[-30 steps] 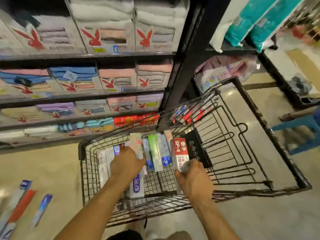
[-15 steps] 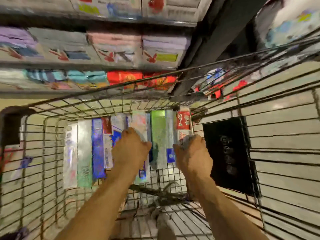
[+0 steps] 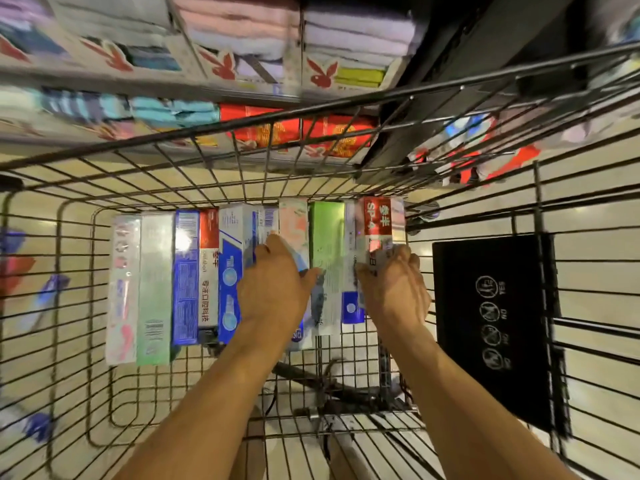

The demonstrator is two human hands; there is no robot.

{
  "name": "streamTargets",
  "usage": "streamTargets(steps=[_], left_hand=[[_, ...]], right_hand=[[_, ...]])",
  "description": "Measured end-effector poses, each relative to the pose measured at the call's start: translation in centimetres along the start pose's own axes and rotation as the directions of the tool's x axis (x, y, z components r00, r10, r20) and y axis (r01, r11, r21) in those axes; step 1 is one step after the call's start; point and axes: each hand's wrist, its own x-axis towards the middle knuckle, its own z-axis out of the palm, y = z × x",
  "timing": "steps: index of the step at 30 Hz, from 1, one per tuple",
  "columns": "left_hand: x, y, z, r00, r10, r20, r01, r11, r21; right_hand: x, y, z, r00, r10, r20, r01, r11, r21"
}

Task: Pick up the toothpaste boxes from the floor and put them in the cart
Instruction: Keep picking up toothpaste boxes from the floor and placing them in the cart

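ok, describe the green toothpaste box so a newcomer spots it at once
In the wire cart, toothpaste boxes lie side by side in a row. The green box lies between the left hand and the right hand, which grips a red box. It is the only solid bright green one, flanked by pale pink and white.

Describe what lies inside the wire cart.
A row of toothpaste boxes lies side by side on the floor of the cart; a black sign hangs at the right. The left hand rests on middle boxes, the right hand grips the red box, hiding parts of their labels.
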Motion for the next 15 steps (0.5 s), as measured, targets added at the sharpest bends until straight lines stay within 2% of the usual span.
streamTargets(steps=[5, 10, 12, 15], left_hand=[[-1.7, 0.5, -2.0, 0.999, 0.029, -0.033, -0.028, 0.999, 0.028], [-6.4, 2.3, -9.5, 0.993, 0.061, -0.097, -0.039, 0.976, 0.214], [-9.2, 3.4, -13.7, 0.987, 0.104, -0.126, -0.065, 0.957, 0.284], [-14.4, 4.9, -20.5, 0.965, 0.183, -0.188, -0.113, 0.937, 0.332]], right_hand=[[-1.1, 0.4, -2.5, 0.999, -0.043, 0.011, 0.043, 0.999, -0.008], [-4.8, -0.6, -10.1, 0.979, -0.202, 0.044, 0.205, 0.974, -0.098], [-7.4, -1.6, -14.6, 0.945, -0.323, 0.046, 0.326, 0.936, -0.132], [-12.1, -3.6, -21.7, 0.845, -0.535, 0.008, 0.525, 0.825, -0.208]])
